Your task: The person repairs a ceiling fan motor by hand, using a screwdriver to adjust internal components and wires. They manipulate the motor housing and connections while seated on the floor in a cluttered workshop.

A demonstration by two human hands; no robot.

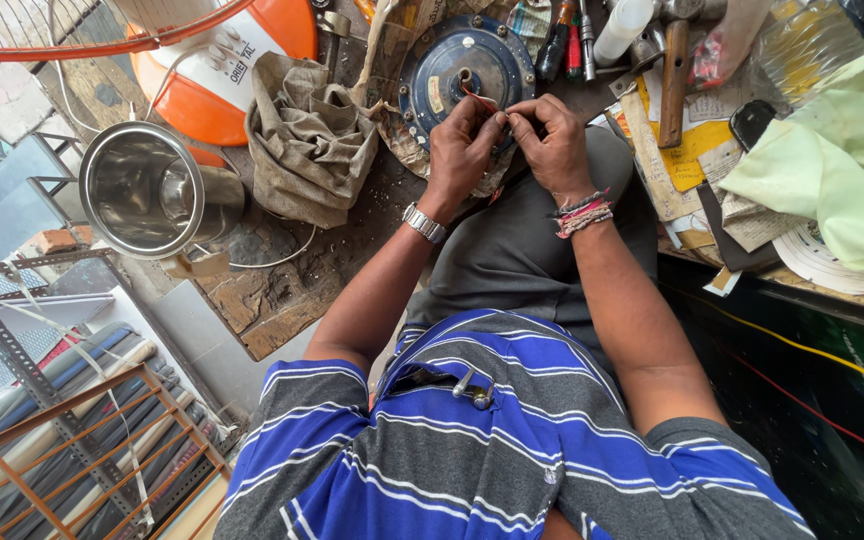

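Note:
A round dark blue motor housing (452,62) lies on the worn workbench in front of me. Thin wires (480,100) run from its centre toward my hands. My left hand (462,150), with a metal watch at the wrist, pinches the wire ends just below the housing. My right hand (550,140), with coloured thread bands at the wrist, meets it fingertip to fingertip on the same wires. Both hands hover over the housing's near edge, above my grey trousers.
A crumpled grey cloth (307,135) lies left of the housing, a steel pot (147,190) further left, an orange and white fan base (237,60) behind. Screwdrivers (562,40), a hammer (674,70), papers (687,150) and a pale green cloth (842,160) crowd the right side.

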